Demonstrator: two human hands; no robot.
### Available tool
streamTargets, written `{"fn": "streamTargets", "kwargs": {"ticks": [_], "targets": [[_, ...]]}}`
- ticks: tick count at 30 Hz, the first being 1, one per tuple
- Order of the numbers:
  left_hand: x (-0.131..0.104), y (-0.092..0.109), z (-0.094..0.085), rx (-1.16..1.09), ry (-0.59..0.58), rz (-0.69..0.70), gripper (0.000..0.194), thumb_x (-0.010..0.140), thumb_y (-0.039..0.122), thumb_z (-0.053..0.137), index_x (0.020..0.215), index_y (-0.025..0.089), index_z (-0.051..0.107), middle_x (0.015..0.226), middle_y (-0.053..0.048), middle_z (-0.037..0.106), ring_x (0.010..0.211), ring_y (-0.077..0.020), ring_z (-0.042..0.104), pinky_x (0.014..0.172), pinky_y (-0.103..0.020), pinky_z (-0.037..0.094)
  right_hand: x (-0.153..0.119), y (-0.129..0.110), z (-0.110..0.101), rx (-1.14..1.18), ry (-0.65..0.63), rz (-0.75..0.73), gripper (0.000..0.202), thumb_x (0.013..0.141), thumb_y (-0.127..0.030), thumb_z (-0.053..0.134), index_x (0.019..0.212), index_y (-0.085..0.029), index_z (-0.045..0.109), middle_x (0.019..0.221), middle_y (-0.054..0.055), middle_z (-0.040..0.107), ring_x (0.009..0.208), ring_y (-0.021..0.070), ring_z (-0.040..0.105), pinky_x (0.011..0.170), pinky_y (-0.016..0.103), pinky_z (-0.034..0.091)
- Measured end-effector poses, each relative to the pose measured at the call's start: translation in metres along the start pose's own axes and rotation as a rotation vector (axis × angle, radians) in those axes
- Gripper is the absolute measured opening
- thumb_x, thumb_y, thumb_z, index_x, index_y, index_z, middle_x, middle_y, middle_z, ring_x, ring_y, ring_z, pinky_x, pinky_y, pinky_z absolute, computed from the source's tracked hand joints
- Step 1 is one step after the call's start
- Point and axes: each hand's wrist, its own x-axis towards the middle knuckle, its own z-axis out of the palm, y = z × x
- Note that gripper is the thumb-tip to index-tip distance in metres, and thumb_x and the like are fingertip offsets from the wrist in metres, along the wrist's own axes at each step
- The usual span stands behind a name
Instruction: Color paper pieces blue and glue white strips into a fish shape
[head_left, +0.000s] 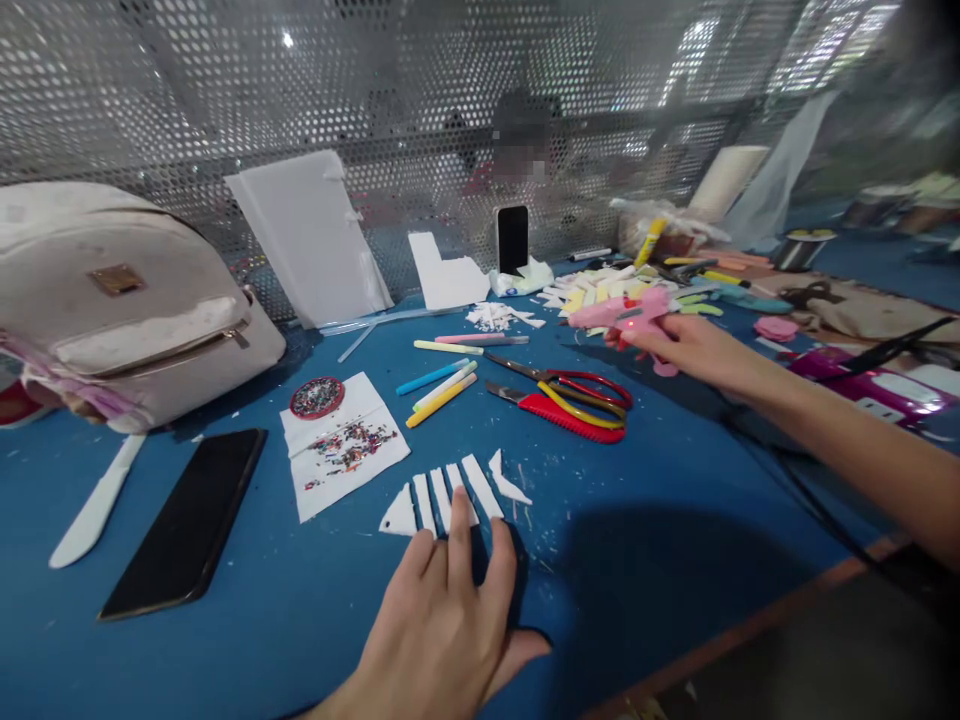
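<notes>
Several white cut pieces (424, 502) lie side by side in the shape of a fish on the blue table, with a head piece (400, 512) at the left and a tail piece (505, 480) at the right. My left hand (450, 610) rests over them with fingers spread, one fingertip touching a strip near the middle. To the right, my right hand (675, 345) is wrapped round a pink glue gun (634, 312), whose nozzle points left and whose small red light is lit.
Red-handled scissors (574, 415) and colored pens (442, 398) lie behind the pieces. At the left are a glitter-strewn paper (304, 470), a black phone (187, 525), a white knife (94, 510) and a backpack (142, 300). The table's edge (750, 630) runs along the lower right.
</notes>
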Motion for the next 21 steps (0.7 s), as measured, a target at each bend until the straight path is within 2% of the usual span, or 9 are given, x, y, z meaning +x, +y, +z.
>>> {"fn": "streamTargets", "kwargs": {"ticks": [1, 3, 7, 10, 13, 16, 18, 21], "targets": [[0.0, 0.0, 0.001, 0.004, 0.007, 0.002, 0.076, 0.089, 0.072, 0.041, 0.135, 0.012, 0.046, 0.136, -0.034, 0.047, 0.119, -0.0336, 0.06, 0.082, -0.039, 0.052, -0.002, -0.011, -0.002, 0.026, -0.05, -0.035, 0.047, 0.092, -0.054, 0.047, 0.101, -0.012, 0.065, 0.097, 0.013, 0.067, 0.078, 0.0178, 0.058, 0.064, 0.027, 0.044], [-0.001, 0.0, 0.002, 0.009, 0.016, 0.003, 0.077, 0.088, 0.073, 0.043, 0.134, 0.012, 0.045, 0.135, -0.035, 0.047, 0.117, -0.0333, 0.061, 0.081, -0.038, 0.052, -0.009, -0.036, -0.002, 0.053, -0.153, -0.099, 0.047, 0.092, -0.055, 0.049, 0.098, -0.012, 0.066, 0.089, 0.011, 0.068, 0.069, 0.0144, 0.055, 0.059, 0.025, 0.041], [-0.001, 0.001, 0.005, -0.013, 0.04, -0.007, 0.078, 0.085, 0.073, 0.049, 0.131, 0.01, 0.046, 0.133, -0.038, 0.047, 0.106, -0.032, 0.067, 0.078, -0.036, 0.051, -0.019, -0.09, 0.008, 0.019, -0.532, -0.288, 0.043, 0.095, -0.051, 0.048, 0.085, -0.012, 0.064, 0.066, 0.001, 0.058, 0.056, 0.0106, 0.048, 0.053, 0.025, 0.035], [0.0, 0.001, 0.007, -0.062, 0.087, -0.021, 0.078, 0.081, 0.072, 0.058, 0.128, 0.011, 0.047, 0.131, -0.038, 0.049, 0.102, -0.0312, 0.069, 0.073, -0.033, 0.05, -0.016, -0.12, 0.022, 0.0, -0.729, -0.414, 0.033, 0.095, -0.045, 0.051, 0.093, -0.015, 0.065, 0.065, -0.002, 0.057, 0.058, 0.0109, 0.051, 0.055, 0.023, 0.036], [0.0, 0.001, 0.01, -0.084, 0.13, -0.033, 0.079, 0.076, 0.071, 0.065, 0.125, 0.011, 0.048, 0.127, -0.037, 0.053, 0.096, -0.0308, 0.07, 0.069, -0.032, 0.049, -0.005, -0.137, 0.035, -0.031, -0.82, -0.52, 0.028, 0.095, -0.041, 0.052, 0.091, -0.017, 0.066, 0.076, -0.001, 0.061, 0.067, 0.0118, 0.055, 0.062, 0.023, 0.038], [0.001, 0.002, 0.013, -0.081, 0.147, -0.045, 0.08, 0.076, 0.071, 0.064, 0.124, 0.01, 0.047, 0.124, -0.037, 0.054, 0.09, -0.0304, 0.072, 0.068, -0.031, 0.049, 0.005, -0.144, 0.043, -0.028, -0.915, -0.572, 0.026, 0.096, -0.037, 0.052, 0.088, -0.016, 0.066, 0.083, 0.001, 0.063, 0.075, 0.0135, 0.057, 0.067, 0.023, 0.039], [0.001, 0.002, 0.014, -0.075, 0.16, -0.048, 0.076, 0.079, 0.071, 0.061, 0.124, 0.011, 0.047, 0.123, -0.036, 0.055, 0.089, -0.0307, 0.072, 0.067, -0.031, 0.049, 0.008, -0.145, 0.047, -0.03, -0.931, -0.568, 0.026, 0.096, -0.036, 0.051, 0.087, -0.016, 0.065, 0.083, 0.001, 0.063, 0.075, 0.0136, 0.057, 0.068, 0.023, 0.039], [0.001, 0.0, 0.014, -0.059, 0.16, -0.038, 0.072, 0.08, 0.068, 0.061, 0.124, 0.012, 0.048, 0.123, -0.034, 0.057, 0.07, -0.0242, 0.071, 0.061, -0.031, 0.047, 0.008, -0.145, 0.049, -0.062, -0.929, -0.55, 0.027, 0.097, -0.034, 0.049, 0.086, -0.016, 0.066, 0.082, 0.0, 0.063, 0.072, 0.0129, 0.056, 0.068, 0.023, 0.038]]}}
